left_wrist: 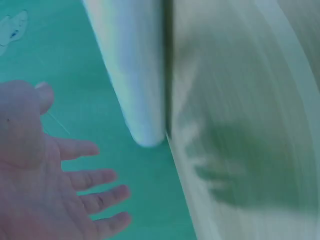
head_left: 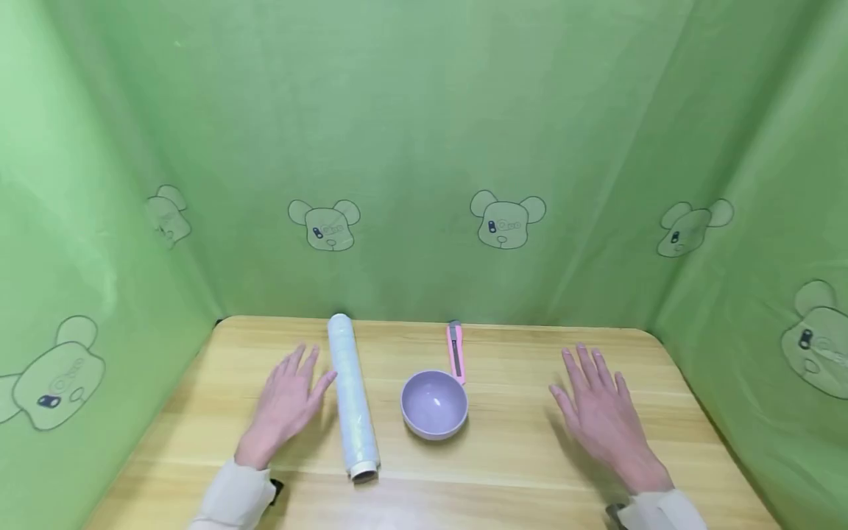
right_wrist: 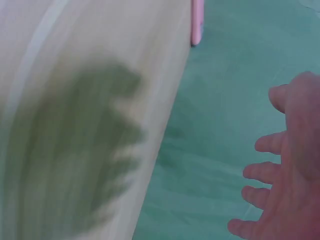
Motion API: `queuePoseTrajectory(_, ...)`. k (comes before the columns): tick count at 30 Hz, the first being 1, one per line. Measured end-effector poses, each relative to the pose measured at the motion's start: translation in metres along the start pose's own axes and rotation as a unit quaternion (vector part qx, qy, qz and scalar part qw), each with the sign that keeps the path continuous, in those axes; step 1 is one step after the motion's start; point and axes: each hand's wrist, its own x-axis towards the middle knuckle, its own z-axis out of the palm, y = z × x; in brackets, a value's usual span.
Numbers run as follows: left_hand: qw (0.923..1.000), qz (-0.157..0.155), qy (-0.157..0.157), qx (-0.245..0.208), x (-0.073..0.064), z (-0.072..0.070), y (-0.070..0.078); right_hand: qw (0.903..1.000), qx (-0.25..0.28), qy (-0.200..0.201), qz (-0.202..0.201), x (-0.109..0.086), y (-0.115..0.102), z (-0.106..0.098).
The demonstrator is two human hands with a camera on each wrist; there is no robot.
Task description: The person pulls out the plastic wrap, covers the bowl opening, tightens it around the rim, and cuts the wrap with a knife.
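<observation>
Fingers spread, my left hand [head_left: 286,401] hovers over the table just left of a long roll of cling film [head_left: 352,394]; in the left wrist view the palm and the roll [left_wrist: 135,70] are apart. My right hand [head_left: 604,416] is held above the right side of the table with straight fingers and holds nothing. Between the hands stands a small purple bowl [head_left: 433,405], upright, its inside bare. Behind it lies a pink utility knife [head_left: 456,352], its near end close to the bowl's rim; one end of the knife [right_wrist: 197,22] appears in the right wrist view.
The wooden table [head_left: 510,456] has rounded far corners. Green curtains [head_left: 411,132] printed with bear heads close off the back and both sides. The roll and the knife both reach close to the table's far edge. Hand shadows fall on the tabletop.
</observation>
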Motion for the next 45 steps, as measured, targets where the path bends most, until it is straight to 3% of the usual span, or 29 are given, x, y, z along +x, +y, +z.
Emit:
queuePoseTrajectory(8, 0.9953, -0.017, 0.031, -0.091, -0.004, 0.006, 0.041, 0.9953, 0.074, 0.048, -0.040, 0.007, -0.027, -0.002)
queuePoseTrajectory(16, 0.9952, -0.036, 0.043, -0.080, -0.021, 0.013, 0.071, 0.9914, 0.103, 0.059, -0.056, 0.019, -0.055, 0.010)
queuePoseTrajectory(21, 0.9939, -0.077, 0.028, -0.073, -0.028, 0.022, 0.083, 0.9907, 0.105, 0.042, -0.075, 0.032, -0.074, 0.014)
queuePoseTrajectory(24, 0.9926, -0.094, 0.026, -0.073, -0.030, 0.026, 0.085, 0.9887, 0.111, 0.038, -0.093, 0.042, -0.088, 0.015)
queuePoseTrajectory(31, 0.9898, -0.092, 0.015, -0.108, -0.029, 0.029, 0.080, 0.9840, 0.120, 0.032, -0.128, 0.061, -0.110, 0.019)
queuePoseTrajectory(35, 0.9878, -0.065, 0.006, -0.141, -0.029, 0.027, 0.076, 0.9840, 0.124, 0.023, -0.126, 0.066, -0.112, 0.020)
queuePoseTrajectory(39, 0.9899, -0.024, -0.001, -0.140, -0.026, 0.027, 0.074, 0.9834, 0.135, 0.019, -0.121, 0.067, -0.109, 0.024)
queuePoseTrajectory(41, 0.9908, -0.016, -0.007, -0.134, -0.023, 0.026, 0.074, 0.9830, 0.140, 0.018, -0.117, 0.066, -0.108, 0.027)
queuePoseTrajectory(45, 0.9904, -0.031, -0.030, -0.131, -0.021, 0.024, 0.071, 0.9832, 0.148, 0.011, -0.106, 0.061, -0.107, 0.030)
